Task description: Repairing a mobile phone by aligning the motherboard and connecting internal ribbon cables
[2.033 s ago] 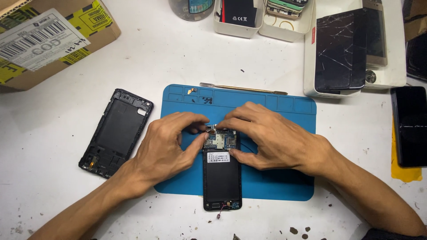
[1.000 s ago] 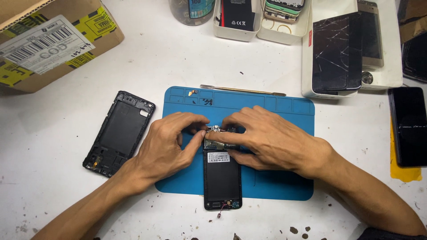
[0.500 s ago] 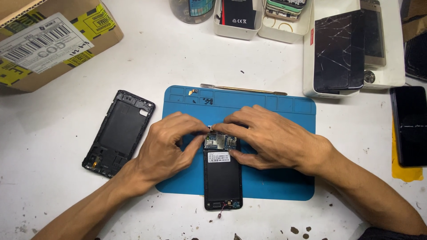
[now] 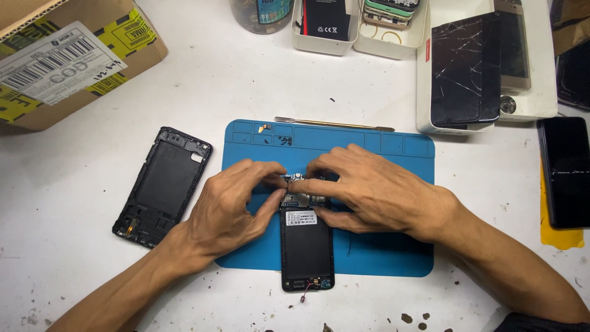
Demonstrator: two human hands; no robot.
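Left hand (image 4: 224, 209) and right hand (image 4: 369, 187) over opened black phone (image 4: 307, 246) on blue rubber mat (image 4: 381, 258); fingers (image 4: 270, 169) nearly closed, pinching small circuit board (image 4: 297, 178) at top.

A white, speckled worktable (image 4: 74, 270) carries a blue repair mat (image 4: 381, 258), a black phone back cover (image 4: 163, 187), a cardboard box (image 4: 67, 61), white trays (image 4: 424, 104) of cracked phones, small white bins (image 4: 319, 44) and a dark phone (image 4: 565, 172) over a yellow sheet (image 4: 556, 237).
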